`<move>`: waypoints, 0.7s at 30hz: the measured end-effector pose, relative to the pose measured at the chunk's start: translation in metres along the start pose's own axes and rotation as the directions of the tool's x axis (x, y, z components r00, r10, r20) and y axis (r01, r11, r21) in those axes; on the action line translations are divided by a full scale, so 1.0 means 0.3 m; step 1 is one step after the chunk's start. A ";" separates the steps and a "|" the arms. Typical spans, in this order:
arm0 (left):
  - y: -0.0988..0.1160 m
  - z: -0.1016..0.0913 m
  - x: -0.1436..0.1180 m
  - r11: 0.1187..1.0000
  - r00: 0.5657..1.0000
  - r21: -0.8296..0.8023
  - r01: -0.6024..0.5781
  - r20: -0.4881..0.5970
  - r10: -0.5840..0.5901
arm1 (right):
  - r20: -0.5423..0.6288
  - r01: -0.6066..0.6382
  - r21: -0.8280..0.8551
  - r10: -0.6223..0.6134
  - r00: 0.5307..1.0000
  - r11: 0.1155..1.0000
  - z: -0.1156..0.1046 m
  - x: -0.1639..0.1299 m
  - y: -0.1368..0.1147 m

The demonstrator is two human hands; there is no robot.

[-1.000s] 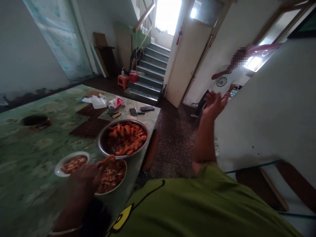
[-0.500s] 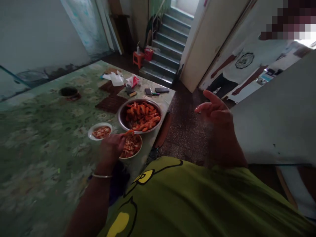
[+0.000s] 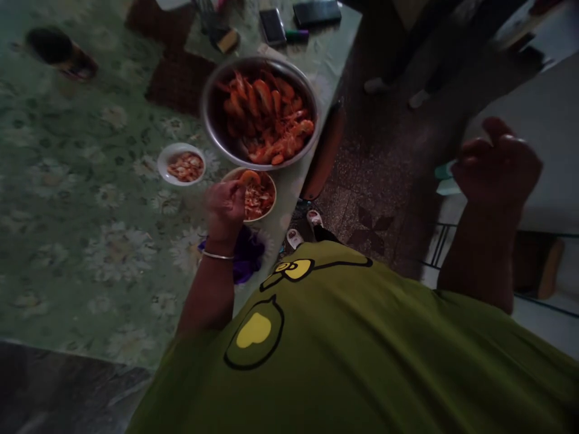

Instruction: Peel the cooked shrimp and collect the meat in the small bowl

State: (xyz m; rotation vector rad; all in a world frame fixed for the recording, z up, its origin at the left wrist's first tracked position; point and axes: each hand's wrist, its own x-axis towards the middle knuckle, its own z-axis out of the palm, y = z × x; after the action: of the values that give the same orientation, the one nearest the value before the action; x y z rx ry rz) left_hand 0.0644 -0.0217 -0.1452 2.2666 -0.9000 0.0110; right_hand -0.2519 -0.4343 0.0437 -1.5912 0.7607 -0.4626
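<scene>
My left hand [image 3: 225, 205], with a bangle at its wrist, pinches an orange shrimp [image 3: 249, 178] above a bowl of shrimp shells [image 3: 259, 202]. To its left, a small white bowl [image 3: 163, 172] contains peeled shrimp pieces [image 3: 186, 166]. A large metal bowl [image 3: 208, 129] full of whole cooked shrimp [image 3: 266, 114] stands just beyond the shell bowl. My right hand [image 3: 500, 163] is raised off to the right, away from the table, its fingers loosely bent and apart with nothing visible in them. A purple cloth or bag [image 3: 248, 256] lies beside my left wrist.
The flowered tablecloth [image 3: 108, 247] covers the table. A phone [image 3: 272, 27], a dark flat case [image 3: 317, 13] and a yellowish block [image 3: 227, 41] lie at the far side. A dark cup [image 3: 49, 47] is at the far left. Another person's shoes [image 3: 420, 98] show on the floor.
My view has tipped down toward the table, so the stairs are out of sight. My right hand appears farther right, with its fingers more bent. My left hand still holds the shrimp.
</scene>
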 end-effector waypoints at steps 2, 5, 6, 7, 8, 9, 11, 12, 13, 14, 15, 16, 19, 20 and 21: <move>-0.004 0.012 -0.002 0.999 0.999 -0.015 -0.030 -0.021 0.029 | 0.017 -0.039 0.057 0.038 0.999 0.998 -0.017 -0.043 0.081; 0.007 0.029 -0.001 0.998 0.999 -0.042 -0.038 -0.009 0.038 | -0.042 -0.114 0.158 0.122 0.992 0.981 -0.042 -0.097 0.166; 0.012 0.033 0.000 0.998 0.999 -0.052 -0.042 -0.005 0.042 | -0.059 -0.130 0.193 0.144 0.988 0.973 -0.048 -0.110 0.185; 0.018 0.036 0.002 0.997 0.999 -0.066 -0.051 -0.007 0.051 | -0.077 -0.139 0.218 0.158 0.984 0.966 -0.051 -0.122 0.199; 0.022 0.039 0.003 0.995 0.998 -0.082 -0.061 -0.011 0.060 | -0.093 -0.142 0.230 0.167 0.982 0.963 -0.052 -0.130 0.209; 0.025 0.040 0.005 0.993 0.998 -0.097 -0.069 -0.012 0.068 | -0.109 -0.144 0.233 0.173 0.979 0.962 -0.049 -0.137 0.216; 0.026 0.042 0.009 0.990 0.997 -0.122 -0.073 -0.003 0.073 | -0.123 -0.152 0.232 0.184 0.975 0.961 -0.036 -0.144 0.222; 0.025 0.044 0.009 0.989 0.997 -0.132 -0.070 0.005 0.071 | -0.121 -0.153 0.237 0.186 0.975 0.959 -0.025 -0.144 0.222; 0.022 0.047 0.009 0.988 0.998 -0.138 -0.064 0.010 0.066 | -0.113 -0.152 0.248 0.184 0.976 0.957 -0.012 -0.143 0.221; 0.019 0.050 0.006 0.989 0.998 -0.140 -0.055 0.009 0.057 | -0.103 -0.150 0.262 0.182 0.978 0.953 0.001 -0.141 0.219; 0.015 0.056 0.001 0.989 0.999 -0.142 -0.046 0.002 0.047 | -0.092 -0.149 0.275 0.180 0.979 0.950 0.016 -0.138 0.217; 0.010 0.063 -0.007 0.989 0.999 -0.147 -0.036 -0.007 0.035 | -0.081 -0.151 0.284 0.180 0.980 0.947 0.030 -0.134 0.215; -0.003 0.090 -0.045 0.981 1.000 -0.192 0.018 -0.010 -0.020 | -0.053 -0.173 0.292 0.196 0.979 0.941 0.070 -0.122 0.214; -0.007 0.098 -0.060 0.977 0.999 -0.208 0.040 -0.005 -0.042 | -0.045 -0.179 0.298 0.201 0.978 0.937 0.083 -0.119 0.216; -0.012 0.105 -0.074 0.974 0.998 -0.220 0.060 -0.003 -0.062 | -0.036 -0.189 0.304 0.209 0.977 0.934 0.096 -0.115 0.219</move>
State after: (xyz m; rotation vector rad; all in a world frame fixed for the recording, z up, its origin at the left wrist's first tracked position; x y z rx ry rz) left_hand 0.0423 -0.0255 -0.1770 2.0849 -0.7859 -0.1004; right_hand -0.2702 -0.3917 -0.0209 -1.2077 0.8511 -0.4608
